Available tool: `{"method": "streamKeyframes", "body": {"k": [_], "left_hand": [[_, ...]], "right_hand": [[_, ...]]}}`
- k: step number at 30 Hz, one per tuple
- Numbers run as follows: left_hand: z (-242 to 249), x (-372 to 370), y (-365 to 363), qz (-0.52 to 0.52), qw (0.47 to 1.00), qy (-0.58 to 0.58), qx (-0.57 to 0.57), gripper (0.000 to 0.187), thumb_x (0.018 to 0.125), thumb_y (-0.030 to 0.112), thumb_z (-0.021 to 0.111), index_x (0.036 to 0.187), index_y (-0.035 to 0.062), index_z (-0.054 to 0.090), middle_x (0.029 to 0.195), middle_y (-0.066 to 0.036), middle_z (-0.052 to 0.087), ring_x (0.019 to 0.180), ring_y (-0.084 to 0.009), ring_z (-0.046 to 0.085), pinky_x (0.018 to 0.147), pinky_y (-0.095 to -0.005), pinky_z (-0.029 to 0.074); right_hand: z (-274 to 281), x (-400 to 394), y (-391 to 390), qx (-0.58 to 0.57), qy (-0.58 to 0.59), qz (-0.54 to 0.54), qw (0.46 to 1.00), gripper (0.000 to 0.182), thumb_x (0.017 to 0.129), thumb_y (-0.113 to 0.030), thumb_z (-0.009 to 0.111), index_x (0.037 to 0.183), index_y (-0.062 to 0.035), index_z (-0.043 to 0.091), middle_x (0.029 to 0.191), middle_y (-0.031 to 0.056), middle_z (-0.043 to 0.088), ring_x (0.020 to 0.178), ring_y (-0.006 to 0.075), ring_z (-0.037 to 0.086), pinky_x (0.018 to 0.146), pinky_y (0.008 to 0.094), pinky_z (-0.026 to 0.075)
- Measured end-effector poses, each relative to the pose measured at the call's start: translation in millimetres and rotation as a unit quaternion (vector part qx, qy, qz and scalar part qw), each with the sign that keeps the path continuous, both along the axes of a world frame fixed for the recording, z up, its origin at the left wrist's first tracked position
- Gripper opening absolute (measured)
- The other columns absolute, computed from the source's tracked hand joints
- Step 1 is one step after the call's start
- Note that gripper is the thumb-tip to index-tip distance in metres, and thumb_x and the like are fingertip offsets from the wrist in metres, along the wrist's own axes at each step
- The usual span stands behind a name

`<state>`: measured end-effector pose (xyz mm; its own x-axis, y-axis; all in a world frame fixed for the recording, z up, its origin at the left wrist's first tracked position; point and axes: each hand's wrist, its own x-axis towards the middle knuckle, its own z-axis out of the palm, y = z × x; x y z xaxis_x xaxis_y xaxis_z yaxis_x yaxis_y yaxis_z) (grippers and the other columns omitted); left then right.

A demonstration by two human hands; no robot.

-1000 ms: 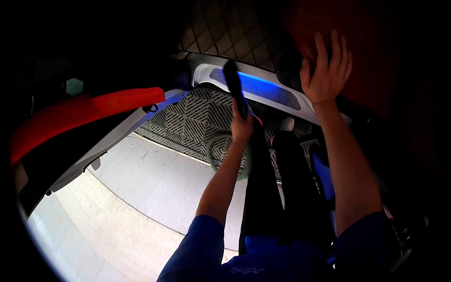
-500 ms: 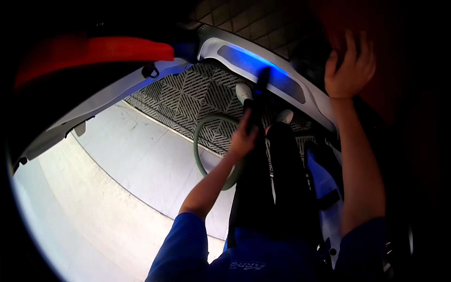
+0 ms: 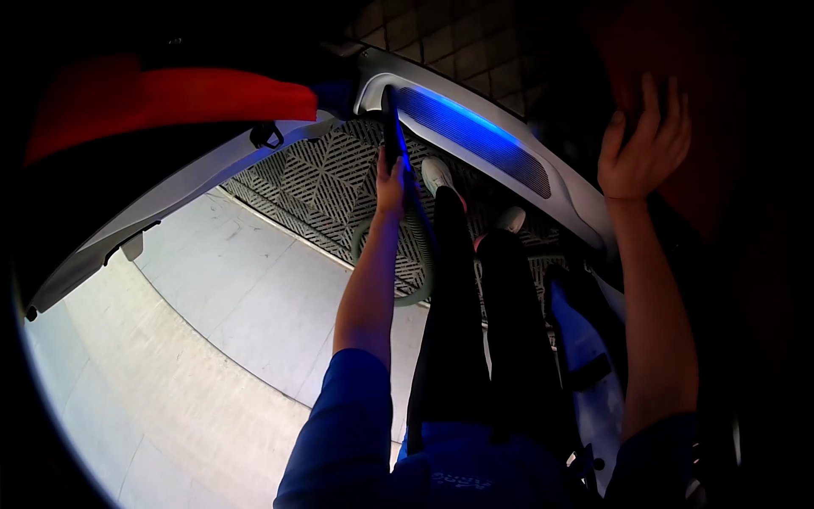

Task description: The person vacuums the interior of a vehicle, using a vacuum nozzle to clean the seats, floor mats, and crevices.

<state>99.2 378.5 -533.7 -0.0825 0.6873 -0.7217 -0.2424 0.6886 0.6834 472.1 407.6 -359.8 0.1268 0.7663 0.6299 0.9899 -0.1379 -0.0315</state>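
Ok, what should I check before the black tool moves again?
1. Tool held: ok, the left hand grips it.
2. Tool touching the sill: cannot tell; its tip overlaps the sill's door-side end in view.
3. Door open: ok.
4. Hose clear of the legs: cannot tell; its loop meets one leg in view.
5. Right hand bracing: cannot tell; it's open, but contact is too dark to see.

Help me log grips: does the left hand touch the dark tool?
Touching: the head view shows the left hand closed around the dark tool.
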Motion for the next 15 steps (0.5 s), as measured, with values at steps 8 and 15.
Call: {"method": "streamKeyframes", "body": {"k": [8,15], "left_hand": [[-6.2,42.3,14.4,-0.138,0.973,0.183,0.003,0.077,0.093,0.022,0.061,0.154,0.0167,0.014,0.08,-0.012,0.062,0.056,-0.0216,0.064,0.047,-0.0369,0.054],[31.1,48.7,-34.1,-0.288,0.922,0.256,-0.028,0.077,0.093,0.033,0.06,0.155,0.0223,0.016,0.1,-0.018,0.066,0.069,-0.0254,0.069,0.062,-0.0377,0.057]], "right_hand": [[-1.3,1.3,1.4,0.011,-0.018,0.015,1.0,0.047,0.099,-0.043,0.04,0.134,-0.0151,0.056,0.14,0.0136,0.05,0.127,0.0366,0.048,0.102,0.0507,0.039],[-3.7,1.8,1.1,0.032,-0.019,0.023,0.999,0.047,0.097,-0.042,0.042,0.135,-0.0166,0.056,0.14,0.0145,0.05,0.126,0.0375,0.049,0.102,0.0511,0.039]]}}
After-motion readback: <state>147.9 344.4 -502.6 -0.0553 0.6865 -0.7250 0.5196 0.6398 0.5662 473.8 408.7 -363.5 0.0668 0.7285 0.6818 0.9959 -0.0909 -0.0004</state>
